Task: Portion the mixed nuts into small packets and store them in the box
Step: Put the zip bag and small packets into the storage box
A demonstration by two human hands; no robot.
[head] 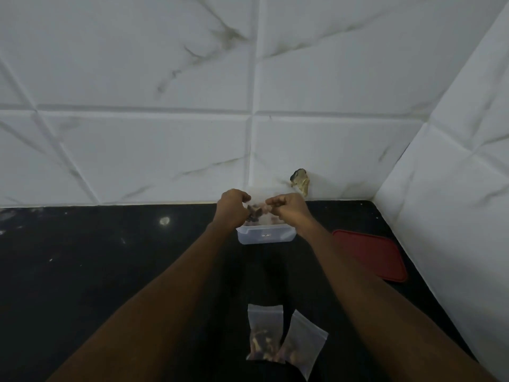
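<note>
Head view:

- The left hand [231, 208] and the right hand [289, 209] are raised side by side above the far part of a black counter [110, 257], both forearms reaching forward from the bottom of the frame.
- Between them they hold a small clear packet [257, 206]. The fingers of each hand are curled in and pinch an upper corner of it — left hand on the left corner, right hand on the right.
- Dark, brownish pieces show through the lower part of the packet; whether they all lie inside it or partly in the container behind cannot be told.
- Just below and behind the hands stands a clear plastic box [264, 237], open-topped, with a small label on its near wall. The held packet hangs above its opening.
- A red lid [370, 255] lies flat on the counter to the right of the box, apart from it and near the side wall.
- Close to the person, between the forearms, two filled packets lie on the counter: one [265, 332] upright in the frame with nuts gathered at its lower end, the other [303, 343] tilted just to its right — their lower corners overlap.
- White marble-patterned tiles [137, 78] cover the wall behind and the wall at right; a chipped, brownish spot [300, 181] sits low on the back wall, above the right hand.
</note>
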